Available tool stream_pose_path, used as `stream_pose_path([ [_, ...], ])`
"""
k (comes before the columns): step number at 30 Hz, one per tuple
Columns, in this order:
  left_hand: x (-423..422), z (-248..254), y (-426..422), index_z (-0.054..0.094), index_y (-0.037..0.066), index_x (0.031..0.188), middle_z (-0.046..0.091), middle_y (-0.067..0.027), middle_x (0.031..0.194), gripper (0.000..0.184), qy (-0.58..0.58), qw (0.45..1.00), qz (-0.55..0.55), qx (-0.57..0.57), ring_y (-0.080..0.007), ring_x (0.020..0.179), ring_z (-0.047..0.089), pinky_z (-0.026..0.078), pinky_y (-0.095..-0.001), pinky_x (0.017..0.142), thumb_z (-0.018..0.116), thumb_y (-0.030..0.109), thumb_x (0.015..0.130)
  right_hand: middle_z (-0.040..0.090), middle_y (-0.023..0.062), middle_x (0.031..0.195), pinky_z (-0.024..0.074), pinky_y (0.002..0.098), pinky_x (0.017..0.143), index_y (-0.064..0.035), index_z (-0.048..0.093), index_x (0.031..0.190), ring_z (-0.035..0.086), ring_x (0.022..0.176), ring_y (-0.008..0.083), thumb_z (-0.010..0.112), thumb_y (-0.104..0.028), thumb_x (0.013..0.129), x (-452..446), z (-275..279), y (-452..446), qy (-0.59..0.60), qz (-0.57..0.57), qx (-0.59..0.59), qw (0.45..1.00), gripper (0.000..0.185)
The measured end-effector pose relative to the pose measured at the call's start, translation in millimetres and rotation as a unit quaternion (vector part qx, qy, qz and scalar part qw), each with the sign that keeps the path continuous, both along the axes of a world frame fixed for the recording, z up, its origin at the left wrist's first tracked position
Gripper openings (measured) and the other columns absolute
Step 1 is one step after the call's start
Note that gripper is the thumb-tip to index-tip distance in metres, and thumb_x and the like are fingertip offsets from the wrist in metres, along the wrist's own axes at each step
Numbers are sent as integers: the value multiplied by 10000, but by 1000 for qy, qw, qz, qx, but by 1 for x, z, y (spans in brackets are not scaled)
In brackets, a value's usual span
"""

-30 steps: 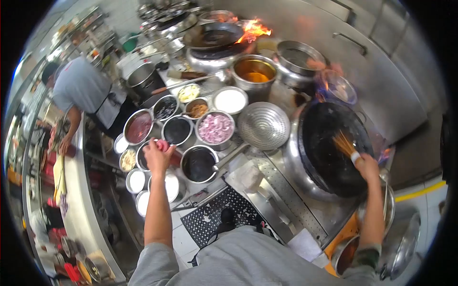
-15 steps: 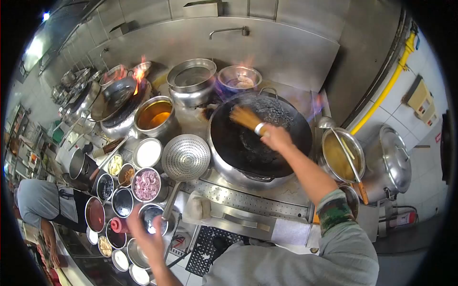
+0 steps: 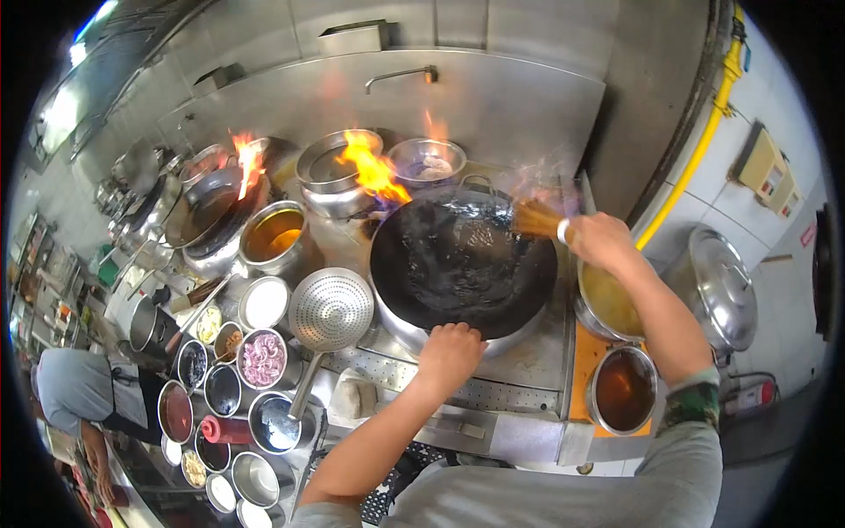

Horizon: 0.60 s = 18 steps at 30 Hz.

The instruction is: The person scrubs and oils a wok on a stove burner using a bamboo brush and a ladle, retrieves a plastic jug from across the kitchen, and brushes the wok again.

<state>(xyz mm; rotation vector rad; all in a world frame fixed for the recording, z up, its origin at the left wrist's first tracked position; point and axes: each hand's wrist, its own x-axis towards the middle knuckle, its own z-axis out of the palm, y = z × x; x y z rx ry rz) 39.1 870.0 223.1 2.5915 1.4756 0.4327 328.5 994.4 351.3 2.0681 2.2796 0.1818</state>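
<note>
My right hand [image 3: 603, 239] is closed around a bamboo wok brush [image 3: 539, 220], whose bristles sit at the right far rim of the large black wok [image 3: 519, 299]. Dark liquid with bubbles wets the inside of the wok. At the near rim, my left hand [image 3: 453, 352] has its fingers curled over the edge where the wok's handle is; the handle itself is hidden beneath them. Left of the wok rests a perforated strainer ladle [image 3: 331, 308]. A folded cloth [image 3: 354, 394] lies on the stove's front ledge.
Flames [image 3: 371, 167] rise beside the wok's far left edge, and more burn around a second wok [image 3: 207, 211]. An oil pot [image 3: 275, 236] and several ingredient bowls stand left. On the right are a pot of brownish liquid [image 3: 623, 390] and a lidded pot [image 3: 717, 286]. Another person [image 3: 84, 396] works far left.
My left hand has come from the bowls to the wok's near rim. The right hand has swept the brush rightward across the wok. Flames have flared up at the wok's far left.
</note>
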Motion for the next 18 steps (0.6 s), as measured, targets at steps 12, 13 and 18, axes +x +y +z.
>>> stream_pose_path([
  [12, -14, -57, -16, 720, 80, 795, 704, -117, 855, 251, -100, 992, 42, 69, -291, 835, 708, 555, -422, 761, 716, 330, 823, 699, 214, 1182, 502, 397, 958, 22, 622, 1301, 665, 1114, 349, 693, -243, 897, 88, -10, -14, 287, 91, 149, 942, 488],
  [13, -24, -47, -17, 694, 66, 808, 685, -119, 856, 292, -111, 991, 29, 64, -314, 847, 698, 548, -440, 763, 733, 355, 827, 680, 198, 1225, 492, 409, 973, 57, 599, 1308, 654, 1117, 303, 703, -186, 885, 111, -18, -20, 340, 111, 131, 925, 499],
  [18, -59, 0, 10, 608, 41, 780, 621, -118, 792, 405, -196, 966, 18, 168, -346, 790, 663, 525, -456, 689, 732, 421, 845, 626, 166, 1339, 491, 407, 1008, -104, 485, 1486, 642, 1148, 287, 670, -287, 975, 109, 11, -156, 466, -11, 6, 885, 573],
])
